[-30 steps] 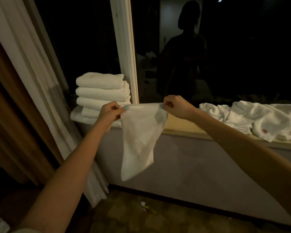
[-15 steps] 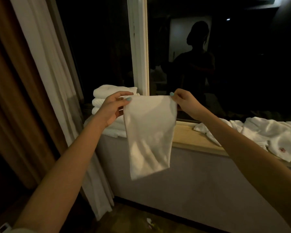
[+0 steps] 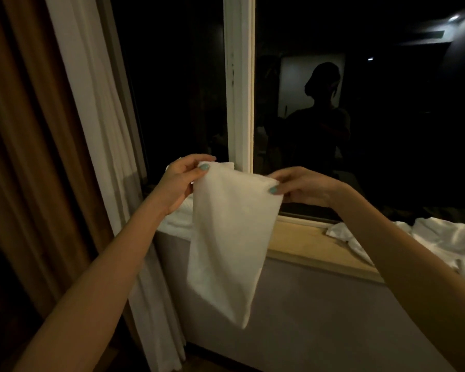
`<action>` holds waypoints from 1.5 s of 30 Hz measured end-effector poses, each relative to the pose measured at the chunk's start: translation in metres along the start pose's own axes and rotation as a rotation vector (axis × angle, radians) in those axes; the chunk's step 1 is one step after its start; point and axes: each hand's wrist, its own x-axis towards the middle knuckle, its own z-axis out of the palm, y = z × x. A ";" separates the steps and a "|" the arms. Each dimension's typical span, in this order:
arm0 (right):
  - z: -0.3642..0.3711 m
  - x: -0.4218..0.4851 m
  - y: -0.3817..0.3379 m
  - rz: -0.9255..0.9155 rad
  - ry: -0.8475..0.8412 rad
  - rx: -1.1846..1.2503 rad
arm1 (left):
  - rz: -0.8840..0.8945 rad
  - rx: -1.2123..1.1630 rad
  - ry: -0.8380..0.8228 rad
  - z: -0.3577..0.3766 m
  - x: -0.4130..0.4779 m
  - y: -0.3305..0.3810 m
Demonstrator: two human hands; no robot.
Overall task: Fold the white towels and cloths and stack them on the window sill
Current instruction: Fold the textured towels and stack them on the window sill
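A small white cloth hangs in front of the window sill, held up by its two top corners. My left hand pinches the top left corner and my right hand pinches the top right one. The stack of folded white towels on the sill's left end is mostly hidden behind the cloth and my left hand. A heap of loose white cloths lies on the sill at the right.
A white window post rises behind the cloth between dark panes. Brown and white curtains hang at the left. A grey wall drops below the sill to the floor.
The cloth's hanging part has swung and now tapers to the lower right. The view has shifted, so the hands and cloth cover more of the folded stack.
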 end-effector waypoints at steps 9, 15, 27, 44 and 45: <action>0.038 0.039 0.002 -0.085 0.113 -0.148 | 0.059 0.017 0.210 -0.026 0.014 0.010; 0.059 0.082 0.005 -0.207 0.214 0.213 | 0.127 -0.047 0.323 -0.040 0.031 0.031; 0.020 0.146 -0.076 -0.262 0.167 0.335 | 0.086 0.176 0.268 -0.087 0.108 0.072; -0.064 0.287 -0.181 -0.468 0.296 0.388 | 0.294 0.123 0.308 -0.124 0.277 0.137; -0.067 0.292 -0.185 -0.495 0.303 0.383 | 0.317 0.111 0.301 -0.125 0.282 0.140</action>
